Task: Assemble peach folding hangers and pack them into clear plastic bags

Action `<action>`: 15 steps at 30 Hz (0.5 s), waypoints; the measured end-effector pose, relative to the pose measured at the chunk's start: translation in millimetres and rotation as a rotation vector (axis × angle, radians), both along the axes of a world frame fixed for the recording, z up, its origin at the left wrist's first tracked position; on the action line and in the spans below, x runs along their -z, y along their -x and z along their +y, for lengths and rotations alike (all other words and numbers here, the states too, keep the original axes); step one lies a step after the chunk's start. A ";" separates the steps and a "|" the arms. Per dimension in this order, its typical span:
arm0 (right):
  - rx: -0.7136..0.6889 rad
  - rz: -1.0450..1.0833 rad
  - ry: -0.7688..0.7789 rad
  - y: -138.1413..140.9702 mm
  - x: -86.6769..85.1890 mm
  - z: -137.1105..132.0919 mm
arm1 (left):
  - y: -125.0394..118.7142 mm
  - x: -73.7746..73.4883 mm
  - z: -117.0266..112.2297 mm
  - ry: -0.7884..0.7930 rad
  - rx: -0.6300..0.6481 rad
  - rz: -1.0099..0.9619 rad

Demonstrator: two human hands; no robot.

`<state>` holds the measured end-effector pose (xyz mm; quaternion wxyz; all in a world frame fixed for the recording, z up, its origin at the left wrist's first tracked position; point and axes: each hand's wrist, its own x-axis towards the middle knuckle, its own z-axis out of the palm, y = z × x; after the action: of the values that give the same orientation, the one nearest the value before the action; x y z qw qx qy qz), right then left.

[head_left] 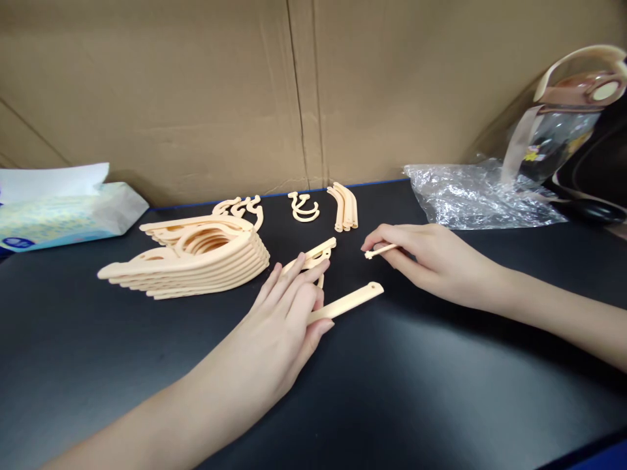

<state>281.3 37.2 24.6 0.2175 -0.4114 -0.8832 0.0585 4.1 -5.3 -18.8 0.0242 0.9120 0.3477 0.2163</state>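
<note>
Presently, the left hand (pixel 289 313) is half curled, with fingers slightly spread, over a cream plastic hanger (pixel 321 249), its thumb and fingers gripping the near arm (pixel 350 303), around the middle of the black table (pixel 441 405). To the right, the right hand (pixel 435 258) is nearly closed, pinching a small cream piece (pixel 382 250), probably a hook, with its knobbed end free. It seems best to keep the hanger steady and this end uncovered. Farther left lies a stack of hanger frames (pixel 230 259); on the far side, loose hooks (pixel 306 219) and curved arms (pixel 347 207).
</note>
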 end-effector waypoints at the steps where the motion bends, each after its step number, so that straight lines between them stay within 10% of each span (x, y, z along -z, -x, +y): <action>1: 0.001 0.003 0.023 0.6 -0.5 -0.4 | -0.4 -0.1 -0.1 0.014 -0.004 -0.011; 15: -0.155 -0.005 0.293 3.1 -9.6 -6.0 | -2.5 -6.3 -3.0 0.099 -0.042 -0.066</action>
<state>278.2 31.2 34.2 0.1480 -0.3695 -0.8948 0.2022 6.7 -8.2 -12.5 0.0762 0.8945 0.3762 0.2291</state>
